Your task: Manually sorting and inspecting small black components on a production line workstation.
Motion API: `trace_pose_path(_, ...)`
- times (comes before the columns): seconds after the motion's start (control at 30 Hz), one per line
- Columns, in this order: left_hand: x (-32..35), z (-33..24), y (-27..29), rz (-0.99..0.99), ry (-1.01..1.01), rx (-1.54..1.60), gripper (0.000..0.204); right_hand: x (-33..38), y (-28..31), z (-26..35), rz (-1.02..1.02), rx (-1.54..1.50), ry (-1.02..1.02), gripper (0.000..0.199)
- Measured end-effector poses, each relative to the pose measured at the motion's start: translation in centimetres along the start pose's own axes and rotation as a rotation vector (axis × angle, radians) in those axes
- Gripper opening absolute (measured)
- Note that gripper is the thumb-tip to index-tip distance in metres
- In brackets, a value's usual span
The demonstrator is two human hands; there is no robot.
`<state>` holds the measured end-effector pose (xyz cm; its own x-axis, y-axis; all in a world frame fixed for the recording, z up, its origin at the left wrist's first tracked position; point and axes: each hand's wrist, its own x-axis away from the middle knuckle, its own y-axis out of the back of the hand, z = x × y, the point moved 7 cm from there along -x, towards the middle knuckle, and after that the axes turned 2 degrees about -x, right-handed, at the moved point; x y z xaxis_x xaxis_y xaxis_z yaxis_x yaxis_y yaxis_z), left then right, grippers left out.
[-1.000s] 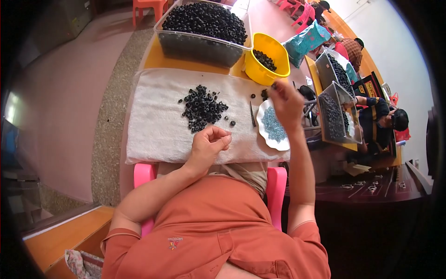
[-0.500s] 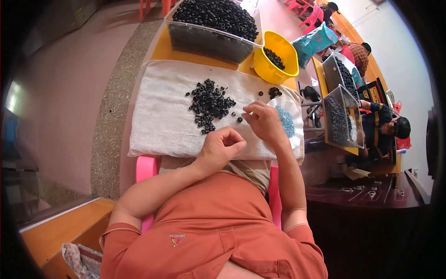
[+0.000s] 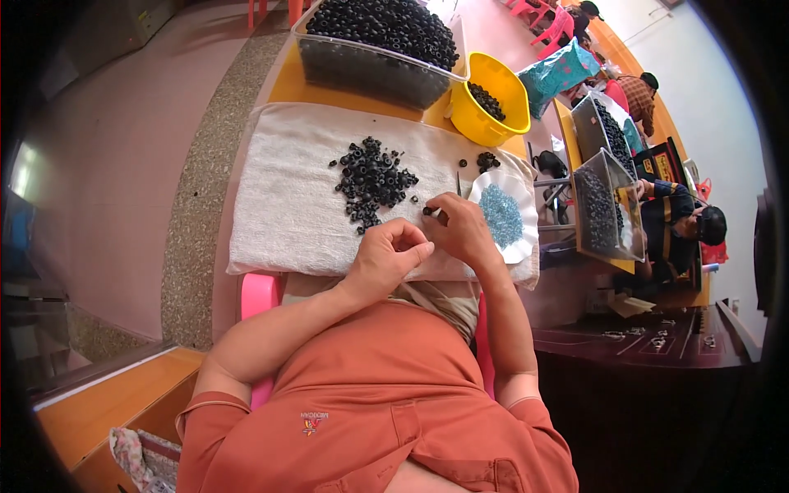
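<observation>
A loose pile of small black ring-shaped parts [image 3: 374, 182] lies on a white cloth [image 3: 283, 197] in front of me. My left hand [image 3: 386, 256] rests at the near side of the pile, thumb and fingertips pinched together; whatever it may hold is too small to make out. To its right, my right hand [image 3: 462, 232] has its thumb and forefinger at a single black part [image 3: 427, 211] on the cloth. Beside that hand stands a white wavy-edged plate [image 3: 528, 234] of tiny clear-blue pieces [image 3: 500, 212]. A thin dark pointed tool [image 3: 459, 182] lies just beyond the knuckles.
Several more black parts [image 3: 486, 162] sit near the plate. Behind the cloth are a clear bin [image 3: 370, 74] heaped with black parts and a yellow basin [image 3: 514, 115]. At right, a person in a dark cap [image 3: 711, 224] sits by other bins [image 3: 604, 205].
My right hand has come down and nearer to me, its fingertips now at the single black part. The thin tool and more of the plate are uncovered. My left hand has barely moved.
</observation>
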<state>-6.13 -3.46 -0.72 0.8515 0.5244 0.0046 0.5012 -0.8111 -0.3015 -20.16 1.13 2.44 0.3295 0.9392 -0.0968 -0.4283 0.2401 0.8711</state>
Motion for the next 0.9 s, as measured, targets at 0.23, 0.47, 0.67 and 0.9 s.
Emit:
trace_pose_path(0.23,-0.6,0.5,1.8,-0.143,0.003,0.13,0.012,1.4,1.3,0.8,-0.111,-0.417,0.082,0.024)
trace_pose_path(0.47,-0.7,0.2,1.4,-0.109,0.035,0.173,0.015,2.7,1.7,3.7,-0.121,-0.612,0.213,0.023)
trace_pose_path(0.67,-0.7,0.5,1.4,-0.102,0.043,0.207,0.013,2.9,1.4,4.0,-0.086,-0.638,0.231,0.022)
trace_pose_path(0.9,-0.6,-0.2,1.1,-0.048,0.086,0.25,0.013,3.3,1.7,4.1,-0.075,-0.611,0.218,0.019)
